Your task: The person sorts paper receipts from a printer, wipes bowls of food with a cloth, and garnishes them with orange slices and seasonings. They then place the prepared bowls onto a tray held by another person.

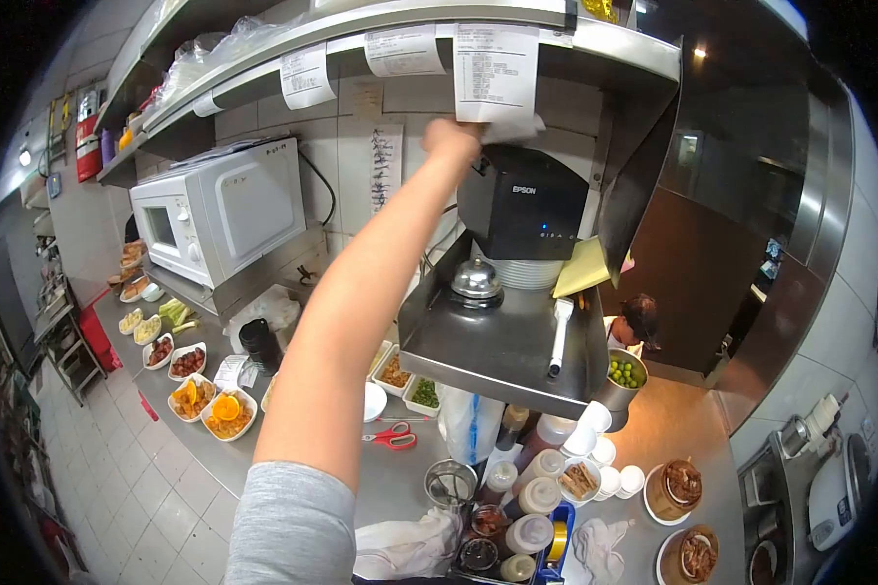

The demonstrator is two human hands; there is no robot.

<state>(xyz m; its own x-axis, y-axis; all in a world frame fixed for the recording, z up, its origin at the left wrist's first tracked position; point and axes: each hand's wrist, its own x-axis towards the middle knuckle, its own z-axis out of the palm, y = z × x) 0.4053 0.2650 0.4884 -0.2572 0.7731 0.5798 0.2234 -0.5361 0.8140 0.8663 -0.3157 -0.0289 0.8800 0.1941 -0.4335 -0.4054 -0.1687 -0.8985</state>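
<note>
Steel shelf, receipt overhang hand; printer, bell below.

White tiled walls, pale floor tiles, steel counter, overhead shelf, small light

We stretch our left arm upward from the lower part of the view, leaning toward the right as it rises. Our grey sleeve covers the upper arm, over the near edge of the tabletop, and ends in a straight hem; below it the skin is bare to the wrist. We hold the elbow nearly straight. Our left hand is raised just below the front edge of the overhead shelf, looking small and rounded. Its fingers are mostly hidden, so we cannot tell how far they close.
</note>
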